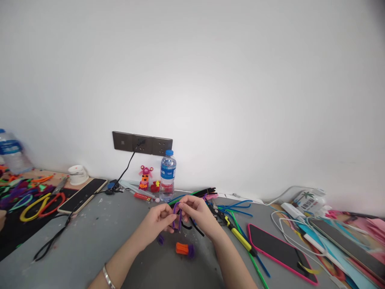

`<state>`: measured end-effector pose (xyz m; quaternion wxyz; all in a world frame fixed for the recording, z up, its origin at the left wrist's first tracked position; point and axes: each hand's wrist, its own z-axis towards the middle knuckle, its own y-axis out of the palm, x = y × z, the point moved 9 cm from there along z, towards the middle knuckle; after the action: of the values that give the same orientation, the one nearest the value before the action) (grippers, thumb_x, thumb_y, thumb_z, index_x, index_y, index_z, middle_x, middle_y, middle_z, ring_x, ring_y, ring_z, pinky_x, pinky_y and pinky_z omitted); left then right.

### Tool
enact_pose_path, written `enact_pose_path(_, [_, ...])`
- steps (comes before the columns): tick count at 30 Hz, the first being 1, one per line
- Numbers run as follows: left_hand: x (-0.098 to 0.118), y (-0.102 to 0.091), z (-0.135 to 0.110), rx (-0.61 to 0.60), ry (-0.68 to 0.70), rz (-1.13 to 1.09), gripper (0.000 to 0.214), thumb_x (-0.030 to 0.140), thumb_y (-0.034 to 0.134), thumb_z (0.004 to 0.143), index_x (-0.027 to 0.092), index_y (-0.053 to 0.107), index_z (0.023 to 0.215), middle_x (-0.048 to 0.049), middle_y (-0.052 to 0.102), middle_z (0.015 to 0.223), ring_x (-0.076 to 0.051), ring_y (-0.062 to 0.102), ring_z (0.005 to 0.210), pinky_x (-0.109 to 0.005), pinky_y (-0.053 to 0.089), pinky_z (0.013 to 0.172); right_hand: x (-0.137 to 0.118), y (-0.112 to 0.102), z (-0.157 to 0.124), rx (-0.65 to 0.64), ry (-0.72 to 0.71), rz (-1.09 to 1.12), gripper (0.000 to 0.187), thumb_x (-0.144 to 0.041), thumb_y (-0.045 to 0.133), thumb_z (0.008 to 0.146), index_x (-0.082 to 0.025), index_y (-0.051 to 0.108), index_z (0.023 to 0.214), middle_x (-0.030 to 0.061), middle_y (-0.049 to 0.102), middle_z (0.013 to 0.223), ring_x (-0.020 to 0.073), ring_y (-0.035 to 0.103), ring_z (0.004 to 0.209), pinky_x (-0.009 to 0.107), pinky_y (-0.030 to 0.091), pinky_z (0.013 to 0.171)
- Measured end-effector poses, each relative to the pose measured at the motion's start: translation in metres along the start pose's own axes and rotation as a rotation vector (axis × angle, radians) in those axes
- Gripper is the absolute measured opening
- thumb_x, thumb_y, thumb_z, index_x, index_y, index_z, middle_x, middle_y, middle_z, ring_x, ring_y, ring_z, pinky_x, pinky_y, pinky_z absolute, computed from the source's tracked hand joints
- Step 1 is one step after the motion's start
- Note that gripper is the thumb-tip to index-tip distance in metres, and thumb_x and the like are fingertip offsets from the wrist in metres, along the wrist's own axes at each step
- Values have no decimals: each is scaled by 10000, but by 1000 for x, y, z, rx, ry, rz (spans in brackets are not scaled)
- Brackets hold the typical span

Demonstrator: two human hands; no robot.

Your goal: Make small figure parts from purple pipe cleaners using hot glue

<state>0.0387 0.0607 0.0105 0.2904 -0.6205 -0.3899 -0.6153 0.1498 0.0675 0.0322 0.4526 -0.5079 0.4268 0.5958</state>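
Note:
A bent purple pipe cleaner (180, 221) is pinched between my two hands above the grey table. My left hand (159, 222) grips its lower left part with thumb and fingers. At its upper bend, the thumb and fingers of my right hand (195, 210) close on it. Black pipe cleaner ends (197, 228) stick out below my right palm; whether they are held or lie behind is hard to tell. Just below my hands lies an orange and purple bundle of pipe cleaner (183, 249), with a small purple piece (161, 239) to its left.
Behind my hands stand a water bottle (167, 176) and a small pink and orange figure (144, 178). Yellow-handled pliers (237, 235), blue and green pipe cleaners and a pink-cased phone (279, 253) lie right. Another phone (84, 194) and scissors (55, 204) lie left.

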Motion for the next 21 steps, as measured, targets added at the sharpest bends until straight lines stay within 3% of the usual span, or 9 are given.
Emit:
enact_pose_path(5, [-8,16,-6,-152,-124,-128,311,431,688,785,151,554,795,-107,729,912,-185,711,783,-274,536,681,-2,4,-2,-8,16,-20,322,-461,691,780,-153,600,752,-41,569,579,73,480,443,200,371,452])
enact_pose_path(12, [-12,15,-8,-157,-171,-98,329,429,709,760,164,515,738,-76,737,809,-170,716,699,-223,495,583,-4,7,-3,-26,37,-28,352,-493,687,772,-159,589,725,-51,532,557,72,457,438,209,369,457])
enact_pose_path(21, [-15,12,-6,-120,-166,-61,296,377,746,723,157,571,815,-68,750,793,-167,717,663,-213,487,551,2,6,-3,-44,56,18,344,-485,684,780,-163,576,725,-50,541,555,71,459,437,202,366,449])
